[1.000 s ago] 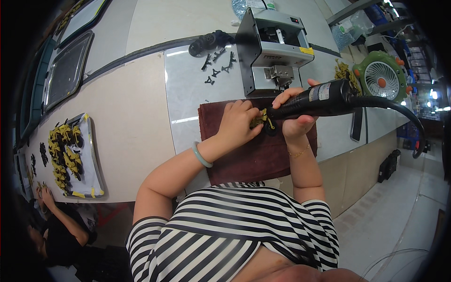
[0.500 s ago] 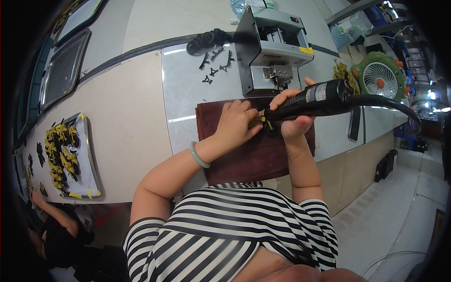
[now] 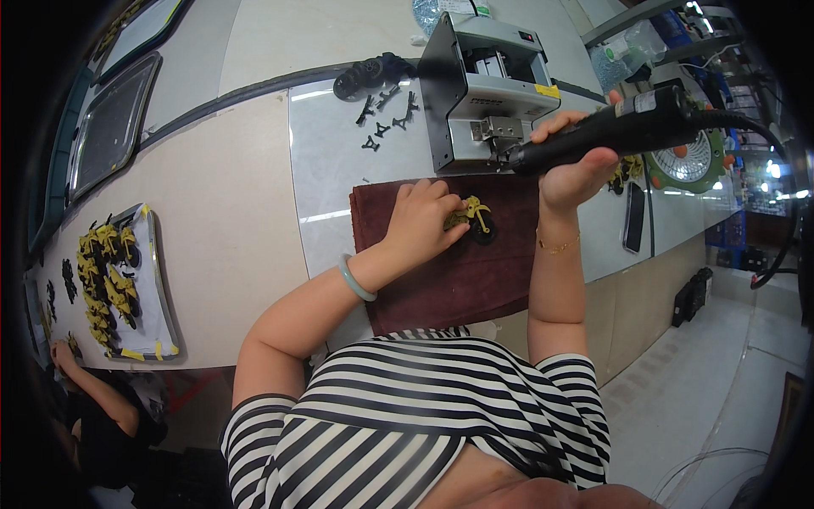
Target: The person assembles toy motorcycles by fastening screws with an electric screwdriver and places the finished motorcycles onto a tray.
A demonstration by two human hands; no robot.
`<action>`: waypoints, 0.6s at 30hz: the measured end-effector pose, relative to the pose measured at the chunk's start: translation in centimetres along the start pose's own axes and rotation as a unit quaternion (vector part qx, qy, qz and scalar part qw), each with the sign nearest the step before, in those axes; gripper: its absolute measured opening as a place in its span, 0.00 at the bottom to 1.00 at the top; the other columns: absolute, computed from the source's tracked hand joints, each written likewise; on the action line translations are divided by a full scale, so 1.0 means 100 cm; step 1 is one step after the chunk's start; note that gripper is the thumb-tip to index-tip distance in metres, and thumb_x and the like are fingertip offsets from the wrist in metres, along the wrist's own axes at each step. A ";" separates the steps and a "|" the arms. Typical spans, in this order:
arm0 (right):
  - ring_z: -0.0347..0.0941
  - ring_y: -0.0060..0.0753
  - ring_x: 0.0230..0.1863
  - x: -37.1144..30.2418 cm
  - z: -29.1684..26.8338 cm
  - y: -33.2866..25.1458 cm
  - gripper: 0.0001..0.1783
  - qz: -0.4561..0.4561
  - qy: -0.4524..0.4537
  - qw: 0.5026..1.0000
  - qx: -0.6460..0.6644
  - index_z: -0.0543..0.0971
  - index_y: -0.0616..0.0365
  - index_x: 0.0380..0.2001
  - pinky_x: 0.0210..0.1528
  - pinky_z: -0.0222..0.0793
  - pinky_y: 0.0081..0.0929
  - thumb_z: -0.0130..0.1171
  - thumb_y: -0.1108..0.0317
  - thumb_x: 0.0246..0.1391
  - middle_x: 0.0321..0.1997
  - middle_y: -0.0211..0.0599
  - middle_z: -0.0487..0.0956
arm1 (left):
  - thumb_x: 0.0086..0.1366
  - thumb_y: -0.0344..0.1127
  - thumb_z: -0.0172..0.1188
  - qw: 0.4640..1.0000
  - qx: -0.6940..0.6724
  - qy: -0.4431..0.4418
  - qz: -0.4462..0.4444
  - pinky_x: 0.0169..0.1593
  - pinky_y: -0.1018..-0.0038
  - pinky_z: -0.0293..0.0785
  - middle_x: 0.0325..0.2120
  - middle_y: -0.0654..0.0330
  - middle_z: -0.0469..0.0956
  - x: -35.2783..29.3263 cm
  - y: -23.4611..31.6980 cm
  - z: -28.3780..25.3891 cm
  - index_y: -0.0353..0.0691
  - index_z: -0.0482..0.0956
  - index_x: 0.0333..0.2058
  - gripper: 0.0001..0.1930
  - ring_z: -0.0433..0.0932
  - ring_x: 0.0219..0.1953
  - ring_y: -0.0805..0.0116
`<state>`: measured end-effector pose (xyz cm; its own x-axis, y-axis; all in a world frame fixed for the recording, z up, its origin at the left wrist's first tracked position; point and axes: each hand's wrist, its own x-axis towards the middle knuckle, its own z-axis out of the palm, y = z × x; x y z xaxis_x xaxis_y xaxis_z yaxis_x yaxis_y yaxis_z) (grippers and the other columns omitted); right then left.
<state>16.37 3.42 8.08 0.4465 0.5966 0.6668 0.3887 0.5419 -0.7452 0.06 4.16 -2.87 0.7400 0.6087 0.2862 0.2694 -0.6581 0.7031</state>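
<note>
A small yellow toy motorcycle (image 3: 476, 209) with black wheels lies on a folded maroon cloth (image 3: 449, 284). Over its rear part my left hand (image 3: 422, 219) is closed, pinning it to the cloth. My right hand (image 3: 577, 174) grips a corded black electric screwdriver (image 3: 623, 131), raised above the cloth's right side. Its tip points left and reaches the metal outlet block of a grey and black screw feeder (image 3: 500, 106). Whether a screw sits on the tip is too small to tell.
Black wheels (image 3: 369, 75) and several black plastic parts (image 3: 379, 129) lie left of the feeder. A green fan (image 3: 685, 161) and a phone (image 3: 633, 218) are at right. A tray (image 3: 170, 318) holds yellow toy motorcycles at left, near another person's arm (image 3: 106, 390).
My right hand has carried the screwdriver from the toy motorcycle up and right to the feeder's outlet. My left hand stays on the toy, whose front is now uncovered.
</note>
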 end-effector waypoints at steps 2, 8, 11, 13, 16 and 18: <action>0.69 0.25 0.18 -0.019 -0.003 -0.010 0.54 0.032 0.007 0.999 -0.015 0.49 0.69 0.57 0.25 0.66 0.18 0.42 0.28 0.45 0.20 0.37 0.70 | 0.45 0.39 0.66 1.000 -0.006 0.002 -0.002 0.41 0.69 0.59 0.27 0.64 0.68 0.000 -0.001 0.000 0.45 0.79 0.33 0.14 0.67 0.36 0.66; 0.69 0.26 0.20 -0.077 -0.019 -0.029 0.55 0.107 0.036 0.993 0.021 0.47 0.65 0.55 0.25 0.69 0.21 0.45 0.27 0.40 0.23 0.40 0.71 | 0.44 0.39 0.67 1.000 0.003 0.009 0.005 0.41 0.69 0.59 0.27 0.64 0.68 0.000 0.001 -0.001 0.45 0.79 0.32 0.14 0.67 0.35 0.66; 0.70 0.28 0.20 -0.085 -0.023 -0.027 0.55 0.097 0.041 0.994 0.032 0.47 0.63 0.55 0.25 0.70 0.23 0.47 0.27 0.40 0.25 0.41 0.71 | 0.44 0.39 0.67 1.000 0.001 0.007 0.003 0.41 0.69 0.59 0.27 0.64 0.68 0.000 0.001 -0.001 0.45 0.79 0.32 0.14 0.67 0.35 0.66; 0.70 0.29 0.21 -0.087 -0.024 -0.025 0.54 0.090 0.031 0.994 0.049 0.47 0.62 0.55 0.26 0.71 0.25 0.47 0.28 0.39 0.26 0.42 0.71 | 0.44 0.38 0.67 1.000 0.001 0.007 0.003 0.41 0.69 0.59 0.27 0.64 0.68 0.001 0.001 -0.001 0.44 0.79 0.32 0.14 0.67 0.35 0.66; 0.70 0.30 0.21 -0.090 -0.026 -0.021 0.53 0.083 0.016 0.995 0.060 0.48 0.62 0.54 0.27 0.72 0.26 0.48 0.28 0.40 0.26 0.42 0.71 | 0.44 0.38 0.67 1.000 0.005 0.008 0.007 0.41 0.69 0.59 0.26 0.64 0.68 0.000 0.002 0.000 0.44 0.79 0.32 0.14 0.67 0.35 0.66; 0.71 0.30 0.22 -0.093 -0.027 -0.020 0.52 0.079 0.007 0.995 0.062 0.49 0.62 0.53 0.27 0.72 0.27 0.48 0.29 0.40 0.26 0.42 0.71 | 0.44 0.38 0.67 1.000 0.007 0.004 0.003 0.41 0.69 0.58 0.26 0.64 0.68 0.000 0.003 -0.001 0.44 0.79 0.32 0.14 0.67 0.35 0.66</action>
<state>13.62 -4.76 3.34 0.5054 0.6724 0.5408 0.2103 0.5118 -0.8330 0.06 4.02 -2.62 0.7364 0.6082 0.2961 0.2728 -0.6676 0.6928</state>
